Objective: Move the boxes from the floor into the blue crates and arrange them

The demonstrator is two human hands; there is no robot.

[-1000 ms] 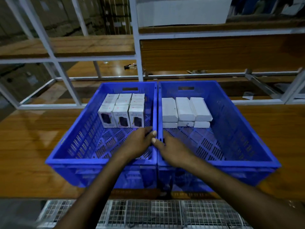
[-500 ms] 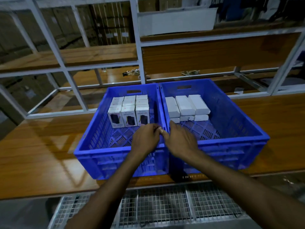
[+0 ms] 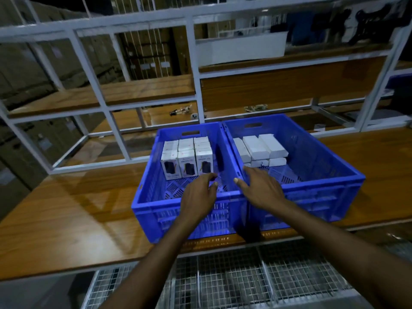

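Head view: left hand [image 3: 199, 195] and right hand [image 3: 261, 190] hover empty, loose-fingered, just before the boxes [image 3: 187, 162].

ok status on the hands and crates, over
Left hand and right hand empty, fingers loose. Printed boxes upright in left crate, white boxes flat in right crate. Nothing in the way.
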